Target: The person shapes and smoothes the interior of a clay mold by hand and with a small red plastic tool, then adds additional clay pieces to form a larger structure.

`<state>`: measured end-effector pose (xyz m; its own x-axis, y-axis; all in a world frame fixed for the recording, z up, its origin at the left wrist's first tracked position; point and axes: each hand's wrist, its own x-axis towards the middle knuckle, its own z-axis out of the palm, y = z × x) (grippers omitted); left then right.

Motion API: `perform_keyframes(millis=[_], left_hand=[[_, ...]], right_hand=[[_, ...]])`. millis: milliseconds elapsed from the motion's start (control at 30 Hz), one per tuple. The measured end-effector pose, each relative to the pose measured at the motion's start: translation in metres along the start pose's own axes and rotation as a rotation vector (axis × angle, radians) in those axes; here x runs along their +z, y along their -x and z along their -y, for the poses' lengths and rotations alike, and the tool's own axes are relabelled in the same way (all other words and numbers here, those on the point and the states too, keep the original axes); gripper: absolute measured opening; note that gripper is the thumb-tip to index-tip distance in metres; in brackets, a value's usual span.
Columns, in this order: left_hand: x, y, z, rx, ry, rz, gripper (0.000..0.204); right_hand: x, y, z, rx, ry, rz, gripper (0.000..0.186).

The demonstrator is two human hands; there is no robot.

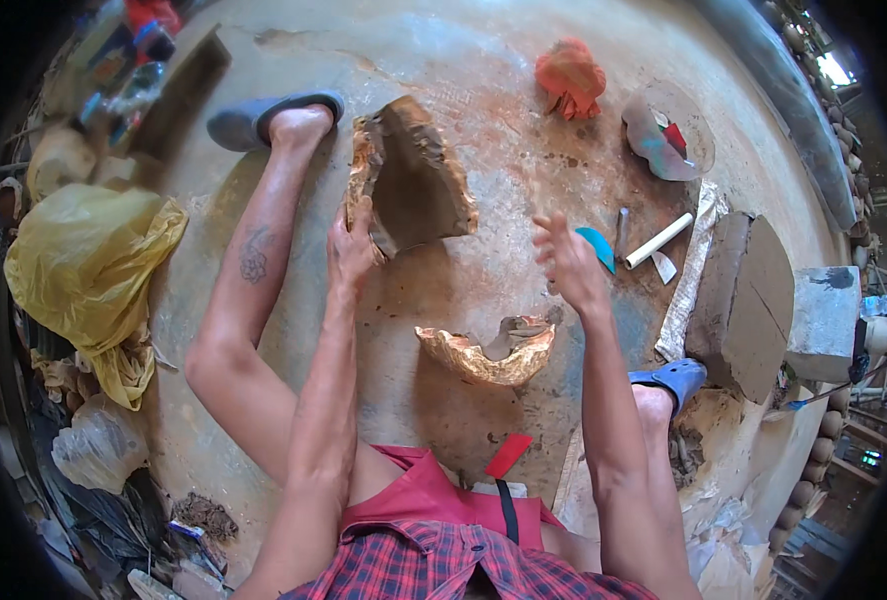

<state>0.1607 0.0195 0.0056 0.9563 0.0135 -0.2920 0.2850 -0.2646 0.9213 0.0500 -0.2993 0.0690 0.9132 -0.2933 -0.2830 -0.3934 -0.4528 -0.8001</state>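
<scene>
My left hand (352, 241) grips the lower left edge of a hollow brown trough-like piece (411, 222) with thick, rough, tan edges. It is tilted, so its dark hollow inside faces me; some of my fingers are hidden behind it. My right hand (566, 262) is in the air to the right of it, fingers apart, holding nothing. Close beside that hand lies a teal scraper (595, 247). A second rough, curved tan piece (493, 352), with a notch in its upper edge, rests on the floor between my legs.
Right of my hand are a pale tube (659, 240), a short dark rod (621, 232) and a big grey-brown clay block (741, 305). Farther off lie a reddish cloth (570, 80) and a shallow bowl (698, 120). A yellow plastic bag (88, 262) is at left; a red strip (508, 455) lies near me.
</scene>
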Motion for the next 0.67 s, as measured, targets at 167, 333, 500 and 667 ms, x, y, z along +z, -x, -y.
perform_keyframes(millis=[167,333,500,667], left_hand=[[0.007,0.046,0.009,0.228,0.331,0.128,0.065],[-0.005,0.068,0.021,0.194,0.584,0.382,0.069],[0.001,0.077,0.039,0.094,1.005,0.364,0.083],[0.035,0.077,0.037,0.216,0.647,0.346,0.096]], right_hand=[[0.042,-0.064,-0.001,-0.028,-0.225,0.241,0.094],[0.056,-0.072,-0.023,0.173,-0.505,0.366,0.093],[0.057,-0.049,-0.024,0.036,-0.457,0.395,0.078],[0.032,0.0,-0.051,-0.026,-0.648,0.319,0.063]])
